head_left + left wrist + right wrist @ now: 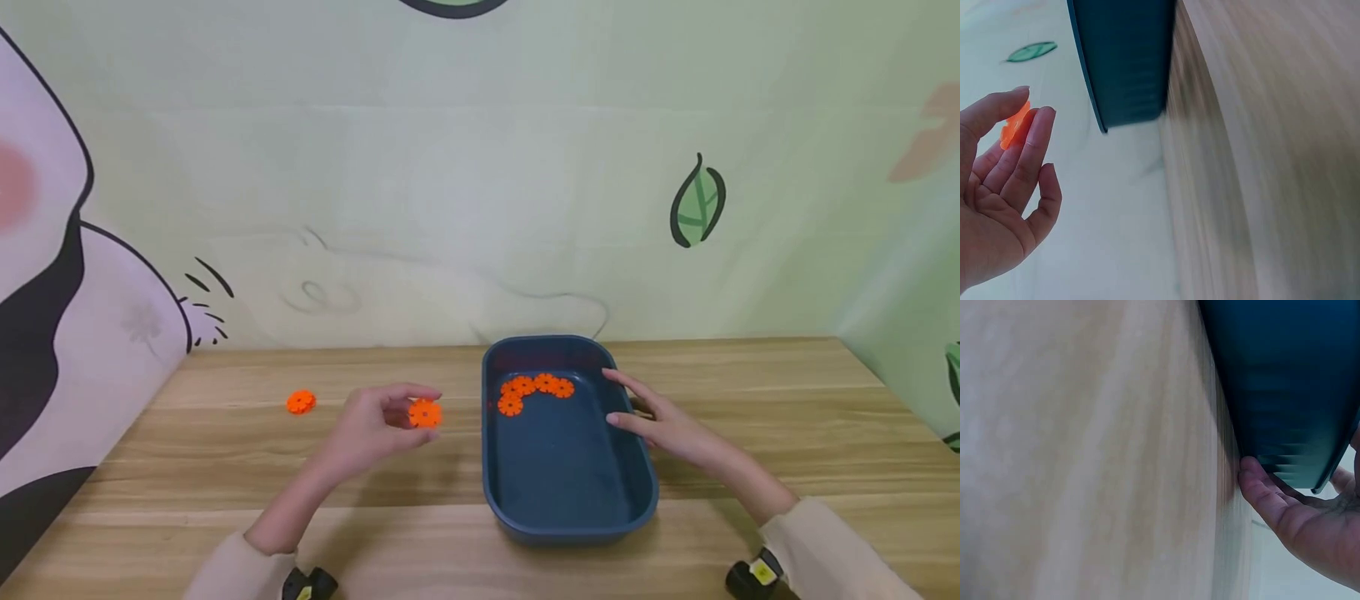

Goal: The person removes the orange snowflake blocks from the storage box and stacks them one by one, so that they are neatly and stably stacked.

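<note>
My left hand [375, 421] pinches an orange notched plastic disc [425, 414] between thumb and fingers, to the left of a dark blue bin [570, 532]. In the left wrist view, the thumb and fingers hold the disc [1015, 127] edge-on, with the little finger curled apart. My right hand [663, 421] grips the bin's right side, two digits over the rim and others low against the outer wall [1285, 406]. Several more orange discs [546, 382] lie inside the bin near its far left corner.
One more orange disc [301, 402] lies on the wood-grain table [420, 550], left of my left hand. Behind the table rises a pale green wall [450, 192] with cartoon drawings. Both wrists carry dark strapped cameras.
</note>
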{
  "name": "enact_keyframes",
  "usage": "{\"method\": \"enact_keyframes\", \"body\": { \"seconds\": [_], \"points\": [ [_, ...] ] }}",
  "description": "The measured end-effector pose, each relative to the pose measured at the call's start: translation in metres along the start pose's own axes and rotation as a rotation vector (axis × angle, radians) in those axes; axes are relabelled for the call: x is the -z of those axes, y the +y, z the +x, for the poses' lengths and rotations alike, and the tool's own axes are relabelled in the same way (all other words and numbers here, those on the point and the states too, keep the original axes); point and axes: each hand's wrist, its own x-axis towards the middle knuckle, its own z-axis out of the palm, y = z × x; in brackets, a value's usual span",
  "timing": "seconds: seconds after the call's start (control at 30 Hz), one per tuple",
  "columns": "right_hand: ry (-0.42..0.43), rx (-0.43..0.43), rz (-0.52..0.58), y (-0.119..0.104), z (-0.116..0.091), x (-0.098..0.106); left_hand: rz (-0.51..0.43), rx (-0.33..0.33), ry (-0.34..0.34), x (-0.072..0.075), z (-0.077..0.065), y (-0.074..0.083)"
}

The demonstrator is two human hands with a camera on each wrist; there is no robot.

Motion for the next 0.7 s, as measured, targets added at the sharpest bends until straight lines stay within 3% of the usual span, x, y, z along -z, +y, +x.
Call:
{"method": "enact_keyframes", "body": {
  "seconds": [0.7],
  "points": [
    [0.016, -0.014, -0.010, 0.002, -0.001, 0.000, 0.160, 0.036, 0.176, 0.047, -0.015, -0.055]
  ]
}}
